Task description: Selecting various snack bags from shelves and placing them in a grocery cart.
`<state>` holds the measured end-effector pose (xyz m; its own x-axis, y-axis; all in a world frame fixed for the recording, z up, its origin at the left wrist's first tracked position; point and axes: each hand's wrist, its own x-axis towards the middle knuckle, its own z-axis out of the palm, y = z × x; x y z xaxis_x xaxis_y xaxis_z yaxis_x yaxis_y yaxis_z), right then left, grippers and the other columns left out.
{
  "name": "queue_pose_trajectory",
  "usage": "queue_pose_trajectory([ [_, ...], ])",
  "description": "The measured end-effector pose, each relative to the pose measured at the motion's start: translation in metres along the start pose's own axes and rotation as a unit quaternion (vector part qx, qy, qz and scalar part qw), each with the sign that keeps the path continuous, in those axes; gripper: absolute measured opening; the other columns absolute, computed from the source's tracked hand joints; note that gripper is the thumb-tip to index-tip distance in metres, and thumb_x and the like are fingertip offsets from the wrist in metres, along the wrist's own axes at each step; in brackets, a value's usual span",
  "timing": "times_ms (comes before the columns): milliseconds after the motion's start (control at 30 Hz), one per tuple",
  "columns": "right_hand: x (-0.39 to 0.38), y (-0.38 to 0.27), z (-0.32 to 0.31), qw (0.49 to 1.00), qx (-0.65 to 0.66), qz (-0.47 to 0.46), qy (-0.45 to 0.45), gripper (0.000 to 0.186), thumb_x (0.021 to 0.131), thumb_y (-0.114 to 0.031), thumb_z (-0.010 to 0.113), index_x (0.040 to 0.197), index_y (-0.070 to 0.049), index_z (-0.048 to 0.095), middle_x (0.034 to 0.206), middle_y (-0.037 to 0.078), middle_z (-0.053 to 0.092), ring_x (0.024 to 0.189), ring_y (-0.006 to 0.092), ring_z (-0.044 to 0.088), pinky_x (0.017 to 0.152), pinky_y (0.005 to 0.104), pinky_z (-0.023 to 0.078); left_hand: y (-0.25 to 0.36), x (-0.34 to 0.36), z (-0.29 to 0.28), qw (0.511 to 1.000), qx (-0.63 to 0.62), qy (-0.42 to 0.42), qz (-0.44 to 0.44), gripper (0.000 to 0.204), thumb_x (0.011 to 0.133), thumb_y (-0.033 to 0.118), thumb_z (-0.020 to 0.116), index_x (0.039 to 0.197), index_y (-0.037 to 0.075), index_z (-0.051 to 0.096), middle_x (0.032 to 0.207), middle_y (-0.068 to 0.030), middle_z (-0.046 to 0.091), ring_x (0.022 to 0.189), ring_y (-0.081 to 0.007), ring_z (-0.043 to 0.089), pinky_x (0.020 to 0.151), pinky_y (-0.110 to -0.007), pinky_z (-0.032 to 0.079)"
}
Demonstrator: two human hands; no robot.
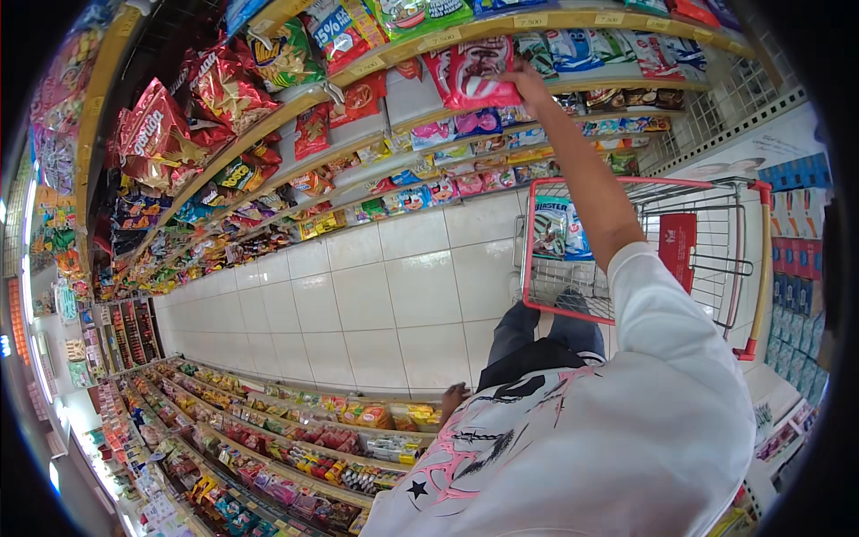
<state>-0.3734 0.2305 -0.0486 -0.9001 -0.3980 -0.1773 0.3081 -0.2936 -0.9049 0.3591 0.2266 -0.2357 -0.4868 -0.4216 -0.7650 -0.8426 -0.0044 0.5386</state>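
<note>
My right hand (523, 85) reaches up to a shelf at the upper centre, its fingers closed on a pink snack bag (468, 79) with white and dark printing. Blue, green and white bags (574, 52) line the shelf beside it. My left hand (455, 394) hangs low by my body, fingers loosely bent and apart, with nothing visible in it. Under my right arm stands a red-rimmed metal shopping cart (676, 252), holding teal and blue snack bags (560, 227).
Tiered shelves of red crisp bags (148, 134) and other snacks curve along the upper left. More low shelves of packets (295, 447) run behind me along the lower left. A white tiled floor (358, 295) lies between them. Stacked blue boxes (796, 295) stand at the far right.
</note>
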Motion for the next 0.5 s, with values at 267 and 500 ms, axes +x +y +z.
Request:
queue_pose_trajectory([
  [267, -0.188, -0.021, -0.008, 0.992, 0.084, 0.027, -0.085, 0.034, 0.073, 0.007, 0.062, 0.099, -0.005, 0.044, 0.094, 0.007, 0.057, 0.088, 0.0167, 0.059, 0.077, 0.0298, 0.05, 0.251, 0.044, -0.07, 0.957, -0.221, 0.028, 0.185, 0.046, 0.091, 0.038, 0.044, 0.119, 0.003, 0.051, 0.109, -0.0082, 0.057, 0.097, -0.0177, 0.056, 0.085, -0.033, 0.045],
  [500, -0.318, -0.08, -0.005, 0.998, 0.017, -0.01, -0.051, 0.055, 0.071, 0.008, 0.065, 0.117, -0.004, 0.036, 0.103, 0.01, 0.059, 0.098, 0.0165, 0.057, 0.086, 0.0304, 0.046, 0.476, -0.011, -0.055, 0.891, -0.231, -0.148, 0.363, 0.037, 0.092, 0.029, 0.049, 0.115, 0.0, 0.053, 0.107, -0.0056, 0.059, 0.093, -0.0123, 0.056, 0.084, -0.026, 0.044],
])
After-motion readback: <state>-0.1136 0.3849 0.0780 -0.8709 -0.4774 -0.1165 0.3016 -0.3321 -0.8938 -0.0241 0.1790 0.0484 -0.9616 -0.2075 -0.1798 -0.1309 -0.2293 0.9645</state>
